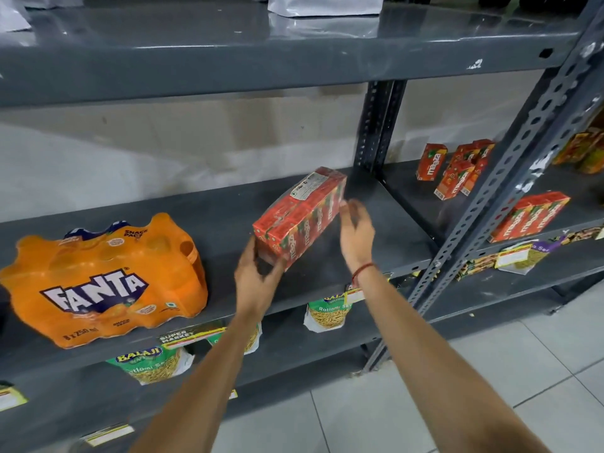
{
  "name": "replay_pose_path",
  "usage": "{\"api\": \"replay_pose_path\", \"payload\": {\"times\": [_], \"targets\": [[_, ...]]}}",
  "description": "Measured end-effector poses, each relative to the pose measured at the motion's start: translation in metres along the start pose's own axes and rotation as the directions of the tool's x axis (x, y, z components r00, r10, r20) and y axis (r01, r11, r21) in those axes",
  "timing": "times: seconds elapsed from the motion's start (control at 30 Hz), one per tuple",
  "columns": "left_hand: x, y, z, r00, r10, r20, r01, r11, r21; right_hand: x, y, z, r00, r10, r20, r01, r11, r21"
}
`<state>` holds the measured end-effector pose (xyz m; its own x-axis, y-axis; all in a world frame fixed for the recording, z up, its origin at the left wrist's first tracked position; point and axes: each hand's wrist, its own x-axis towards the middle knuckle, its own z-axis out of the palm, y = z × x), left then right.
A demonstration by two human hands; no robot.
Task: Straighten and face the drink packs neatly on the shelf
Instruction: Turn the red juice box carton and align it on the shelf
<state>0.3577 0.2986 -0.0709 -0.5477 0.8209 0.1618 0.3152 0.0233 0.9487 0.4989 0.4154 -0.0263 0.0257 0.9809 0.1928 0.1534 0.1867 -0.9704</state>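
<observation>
1. Your left hand [256, 279] grips the near lower corner of the red juice pack [300, 217], thumb on the near end and fingers curled around the corner.
2. Your right hand [356, 233] is spread, fingers loosely fanned; it sits at the pack's right side near the far end. Contact cannot be confirmed, as the fingers are blurred.
3. The red juice pack is on the middle shelf [359, 204], angled with one end pointing back and to the right, its near end raised at your left hand.
4. The orange soda pack [104, 282] sits at the shelf's front edge, well apart to the left, label facing outward, slightly skewed.
5. In the next bay to the right, single red juice cartons [454, 168] stand unevenly, and another red multipack [529, 217] lies near the front edge.
6. Snack bags [327, 312] hang or stand on the shelf below.
</observation>
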Motion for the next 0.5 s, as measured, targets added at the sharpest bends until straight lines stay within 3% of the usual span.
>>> {"api": "replay_pose_path", "payload": {"times": [0.17,0.27,0.4,0.5], "targets": [[0.0,0.016,0.031,0.987,-0.007,-0.163,0.005,1.0,-0.013,0.082,-0.004,-0.006,0.967,0.204,0.154,-0.182,0.973,-0.142],[0.009,0.01,0.024,0.991,-0.012,-0.135,0.017,0.999,0.035,0.105,0.0,-0.002,0.917,0.295,0.267,-0.268,0.954,-0.134],[0.025,0.004,0.008,0.997,-0.038,-0.068,0.041,0.998,0.052,0.105,0.012,0.003,0.871,0.292,0.394,-0.276,0.956,-0.099],[0.031,0.002,0.001,0.997,-0.076,-0.034,0.076,0.997,0.023,0.087,0.021,0.002,0.922,0.235,0.307,-0.222,0.972,-0.079]]}}
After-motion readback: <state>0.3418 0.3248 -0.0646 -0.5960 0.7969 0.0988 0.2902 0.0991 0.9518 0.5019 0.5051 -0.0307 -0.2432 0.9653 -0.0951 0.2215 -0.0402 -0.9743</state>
